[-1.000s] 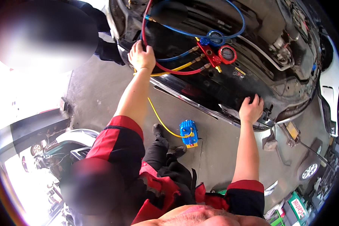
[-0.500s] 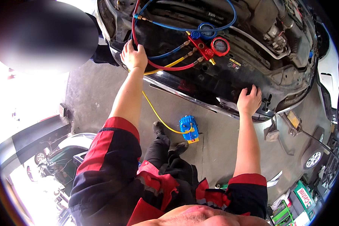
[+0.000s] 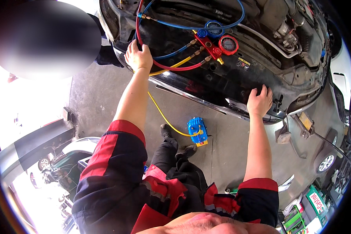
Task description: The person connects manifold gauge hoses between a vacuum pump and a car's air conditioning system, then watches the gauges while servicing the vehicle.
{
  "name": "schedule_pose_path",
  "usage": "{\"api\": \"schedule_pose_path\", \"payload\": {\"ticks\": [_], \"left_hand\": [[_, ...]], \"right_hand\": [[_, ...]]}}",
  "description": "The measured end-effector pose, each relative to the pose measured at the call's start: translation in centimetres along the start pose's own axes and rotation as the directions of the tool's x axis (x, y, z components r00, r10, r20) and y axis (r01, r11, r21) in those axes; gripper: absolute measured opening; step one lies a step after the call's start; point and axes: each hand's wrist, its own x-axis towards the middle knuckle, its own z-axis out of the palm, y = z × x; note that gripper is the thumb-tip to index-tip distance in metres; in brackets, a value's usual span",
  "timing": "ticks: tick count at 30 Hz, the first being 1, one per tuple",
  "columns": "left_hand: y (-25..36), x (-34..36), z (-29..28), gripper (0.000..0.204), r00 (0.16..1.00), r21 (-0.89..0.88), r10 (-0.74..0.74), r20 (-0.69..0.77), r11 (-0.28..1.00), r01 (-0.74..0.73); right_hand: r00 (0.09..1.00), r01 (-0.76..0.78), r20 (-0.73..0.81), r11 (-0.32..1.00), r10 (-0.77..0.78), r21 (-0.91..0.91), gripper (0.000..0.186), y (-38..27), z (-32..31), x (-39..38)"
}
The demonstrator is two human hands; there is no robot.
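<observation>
My left hand (image 3: 139,57) rests on the front edge of a car's open engine bay, fingers stretched out, right beside the red hose (image 3: 179,68). Farther right, my right hand (image 3: 259,102) lies on the black front panel (image 3: 218,87) with its fingers spread. Between them, on the panel, lies a red manifold gauge set (image 3: 209,45) with a blue-rimmed gauge (image 3: 214,28) and a red-rimmed gauge (image 3: 228,45). Blue hose (image 3: 175,52), yellow hose (image 3: 171,70) and the red one are joined to it by brass fittings. Neither hand holds anything visible.
On the floor below stands a blue pump (image 3: 197,130) with a yellow hose running to it. Lift arms and a pad (image 3: 283,136) reach under the car at right, near a loose wheel (image 3: 326,162). Another person (image 3: 105,56) is at upper left, mostly blurred. A grey lift post (image 3: 35,144) lies left.
The view has shifted slightly. Both hands keep their places on the car front, and the gauge set has not moved.
</observation>
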Motion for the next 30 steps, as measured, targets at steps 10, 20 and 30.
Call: {"api": "schedule_pose_path", "payload": {"ticks": [10, 20, 30], "left_hand": [[-0.15, 0.01, 0.15, 0.053, 1.000, -0.006, 0.014, -0.004, 1.000, -0.014], [-0.06, 0.05, -0.01, 0.055, 1.000, 0.001, 0.006, -0.003, 1.000, -0.006], [-0.26, 0.08, 0.21, 0.054, 0.999, 0.015, 0.026, -0.035, 1.000, -0.025]], "right_hand": [[1.000, -0.008, 0.012, 1.000, 0.008, -0.005, 0.047, 0.00, -0.03, 0.09], [0.999, -0.021, 0.030, 1.000, 0.021, 0.008, 0.047, -0.21, -0.19, 0.07], [1.000, -0.002, 0.006, 1.000, 0.002, 0.028, 0.047, 0.13, 0.22, 0.00]]}}
